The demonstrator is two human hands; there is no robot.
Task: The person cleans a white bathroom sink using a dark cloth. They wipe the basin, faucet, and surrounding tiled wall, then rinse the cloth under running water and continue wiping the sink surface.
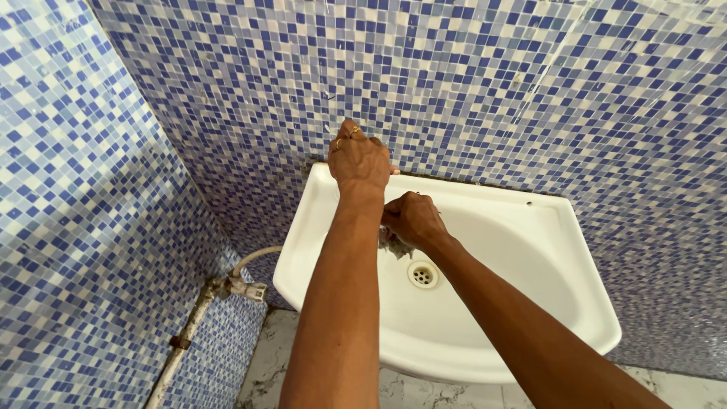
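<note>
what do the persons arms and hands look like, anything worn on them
Both forearms are bare, with no sleeves, watch or gloves in view. The left hand wears thin gold-coloured rings on two fingers. The right hand shows no ring or other item from this angle.

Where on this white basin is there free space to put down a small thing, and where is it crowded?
The sink has a bare flat rim at its right back corner, between the mosaic wall and the bowl. The bowl right of the drain is also free. The back left is crowded: the left hand and the right hand, gripping a scrubber.
</note>
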